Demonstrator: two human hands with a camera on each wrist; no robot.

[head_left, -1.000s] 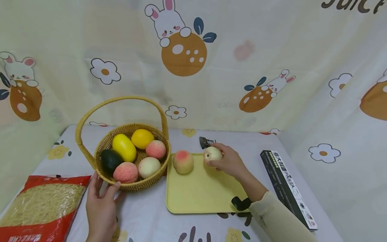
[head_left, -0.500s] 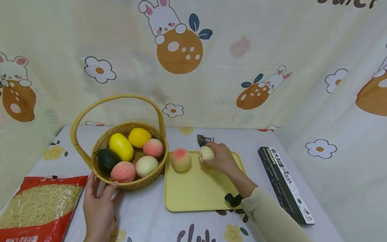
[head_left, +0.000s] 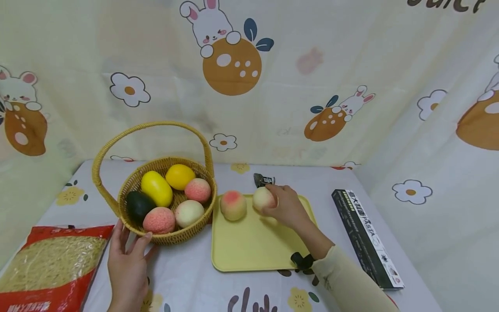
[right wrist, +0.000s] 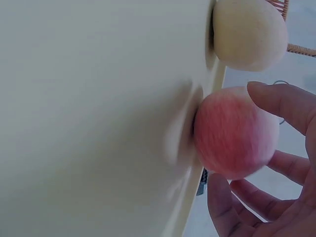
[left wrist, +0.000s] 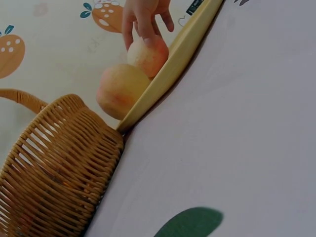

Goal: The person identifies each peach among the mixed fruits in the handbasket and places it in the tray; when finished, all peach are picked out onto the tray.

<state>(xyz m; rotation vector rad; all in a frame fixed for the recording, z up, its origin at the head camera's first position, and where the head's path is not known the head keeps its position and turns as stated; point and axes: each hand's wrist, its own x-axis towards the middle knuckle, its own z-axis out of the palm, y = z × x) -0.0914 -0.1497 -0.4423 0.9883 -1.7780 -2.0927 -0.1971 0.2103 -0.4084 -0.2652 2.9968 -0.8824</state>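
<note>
My right hand (head_left: 286, 206) has its thumb and fingers around a pale peach (head_left: 263, 199) at the back of the yellow tray (head_left: 249, 251). In the right wrist view this peach (right wrist: 234, 133) shows a pink-red side, low against the tray. Another peach (head_left: 233, 206), red-topped, sits just left of it on the tray. My left hand (head_left: 128, 262) touches the front left of a wicker basket (head_left: 183, 237), fingers spread and thumb near the rim; some fingertips are hidden. Inside the basket lie a yellow mango-like fruit (head_left: 157, 189), a lemon (head_left: 180, 177), a dark green fruit (head_left: 139, 207) and several pink or pale fruits.
A red-edged clear bag of pasta-like pieces (head_left: 58, 264) lies at the left. The black PASTA box (head_left: 366, 238) lies right of the tray. Behind the tray is a small black packet (head_left: 264, 180). The basket's tall handle (head_left: 152, 124) arches up beside the printed cloth backdrop (head_left: 273, 108).
The peach in my right hand has shifted slightly left and turned, so its dark-dotted end no longer shows. My left hand stays at the basket. The head view has shifted slightly.
</note>
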